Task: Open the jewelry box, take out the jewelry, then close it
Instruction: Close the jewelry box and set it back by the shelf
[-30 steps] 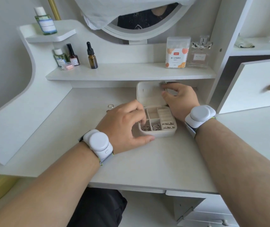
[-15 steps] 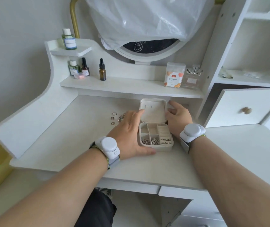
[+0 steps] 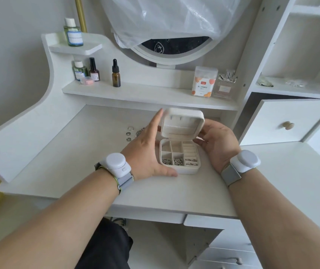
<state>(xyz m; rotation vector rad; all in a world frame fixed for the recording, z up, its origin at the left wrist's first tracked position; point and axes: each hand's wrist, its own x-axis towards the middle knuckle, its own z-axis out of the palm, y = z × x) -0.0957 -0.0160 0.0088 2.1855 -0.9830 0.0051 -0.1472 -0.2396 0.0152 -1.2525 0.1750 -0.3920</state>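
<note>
The small cream jewelry box (image 3: pixel 179 170) stands open on the white desk (image 3: pixel 81 164). Its lid (image 3: pixel 182 123) is tilted up, roughly halfway. Silver chains and rings (image 3: pixel 172 161) lie in its front compartments. My left hand (image 3: pixel 143 156) hugs the box's left side, thumb along the front wall and fingers stretched up beside the lid. My right hand (image 3: pixel 219 144) holds the lid's right edge, its fingers partly hidden behind it. A few loose silver rings (image 3: pixel 129 133) rest on the desk just left of my left hand.
A low shelf behind the box carries a brown dropper bottle (image 3: pixel 116 75), small bottles (image 3: pixel 94 71), a cotton-swab box (image 3: pixel 204 82) and a perfume bottle (image 3: pixel 225 85). A plastic-covered round mirror (image 3: pixel 167 26) hangs above. A cabinet door (image 3: pixel 285 123) stands ajar at right.
The lid has swung from leaning back to about halfway forward. My left hand has stretched its fingers up beside it. The view has pulled back and risen.
</note>
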